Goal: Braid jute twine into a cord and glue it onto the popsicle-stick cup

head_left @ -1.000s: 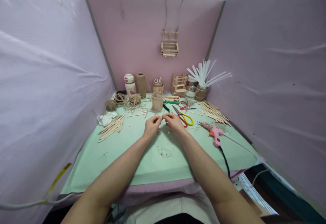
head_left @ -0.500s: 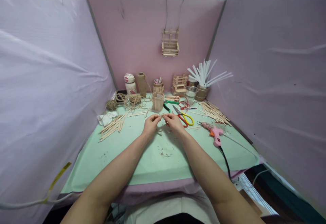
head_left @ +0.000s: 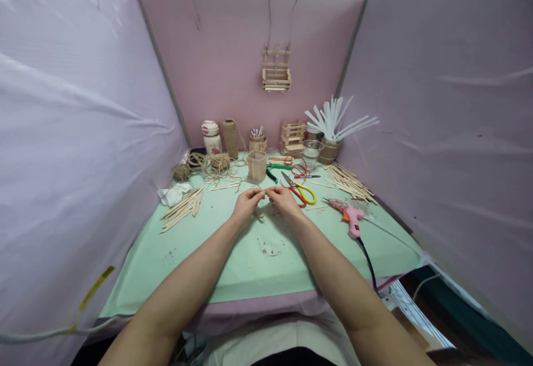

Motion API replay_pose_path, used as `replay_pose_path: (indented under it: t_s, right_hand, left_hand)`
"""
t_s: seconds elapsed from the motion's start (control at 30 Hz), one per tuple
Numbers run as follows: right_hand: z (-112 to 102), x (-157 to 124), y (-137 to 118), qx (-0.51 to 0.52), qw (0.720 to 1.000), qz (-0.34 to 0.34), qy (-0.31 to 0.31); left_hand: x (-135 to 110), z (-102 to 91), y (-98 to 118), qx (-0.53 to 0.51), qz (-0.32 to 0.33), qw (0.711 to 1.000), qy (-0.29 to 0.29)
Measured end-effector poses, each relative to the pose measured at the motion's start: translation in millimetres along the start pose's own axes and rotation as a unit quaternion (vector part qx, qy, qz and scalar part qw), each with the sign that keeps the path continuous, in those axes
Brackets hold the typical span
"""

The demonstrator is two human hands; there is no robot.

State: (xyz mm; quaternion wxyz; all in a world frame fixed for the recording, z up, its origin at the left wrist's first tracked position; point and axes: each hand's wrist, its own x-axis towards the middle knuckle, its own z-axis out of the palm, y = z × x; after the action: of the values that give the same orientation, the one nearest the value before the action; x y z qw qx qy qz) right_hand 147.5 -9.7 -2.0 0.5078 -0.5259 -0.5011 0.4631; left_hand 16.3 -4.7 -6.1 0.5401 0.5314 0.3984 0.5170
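Note:
Over the middle of the table, my left hand [head_left: 249, 202] and my right hand [head_left: 282, 199] meet fingertip to fingertip. Both are closed in a pinch on a thin piece of twine, mostly hidden by the fingers. A loose tan end of twine [head_left: 259, 217] shows just below my left hand. Right behind the hands stands a small cup made of wooden sticks [head_left: 257, 167]. Scissors [head_left: 300, 189] with red and yellow handles lie beside my right hand, and green-handled pliers [head_left: 272, 175] rest behind it.
A pink glue gun [head_left: 352, 216] with a black cord lies at right. Wooden sticks are piled left [head_left: 182, 209] and right [head_left: 350, 183]. Tangled twine [head_left: 214, 165], a white bottle [head_left: 212, 138], a clear water cup [head_left: 312, 154] and a pot of white glue sticks [head_left: 330, 150] stand behind.
My hands stay together in nearly the same place, with the fingertips shifting slightly on the twine. The camera view has moved a little.

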Motion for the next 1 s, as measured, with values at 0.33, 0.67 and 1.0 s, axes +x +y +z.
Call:
replay_pose_path:
  t_s: [0.33, 0.67, 1.0]
  right_hand:
    - [4, -4, -3, -0.084, 0.985, -0.143, 0.042]
    - [5, -8, -5, -0.144, 0.963, -0.212, 0.08]
    - [8, -14, -8, -0.125, 0.961, -0.239, 0.054]
  left_hand:
    - [-1, 0.2, 0, 0.052, 0.065, 0.995, 0.059]
    - [-5, 2.1, 2, 0.088, 0.043, 0.991, 0.087]
    - [4, -2.2, 3, -0.156, -0.14, 0.978, 0.001]
